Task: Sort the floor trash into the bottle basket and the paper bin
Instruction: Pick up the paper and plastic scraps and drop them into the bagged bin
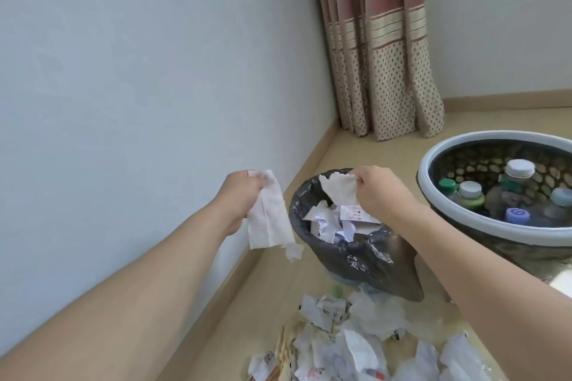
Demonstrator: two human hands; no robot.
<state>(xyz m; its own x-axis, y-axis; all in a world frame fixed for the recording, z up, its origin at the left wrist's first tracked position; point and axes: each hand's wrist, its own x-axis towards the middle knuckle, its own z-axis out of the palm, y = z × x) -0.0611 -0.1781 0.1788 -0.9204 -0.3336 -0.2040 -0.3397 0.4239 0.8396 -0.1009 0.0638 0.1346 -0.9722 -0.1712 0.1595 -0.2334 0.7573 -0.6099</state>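
Left hand [240, 195] gripping a hanging white tissue [268, 219], fingers curled round its top, just left of the black-lined paper bin [356, 254]. Right hand [379, 192] pinching a crumpled paper scrap [339, 192] above the bin's open mouth. Bottle basket [464, 204] at right holding capped bottles [513, 179]; loose paper litter [356, 343] on the floor below.

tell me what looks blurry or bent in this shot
Head view: soft, even light with no glare; wide-angle bending curves the basket rim and stretches both forearms; the paper pile at the bottom edge is blurred; bin and tissues reasonably sharp.
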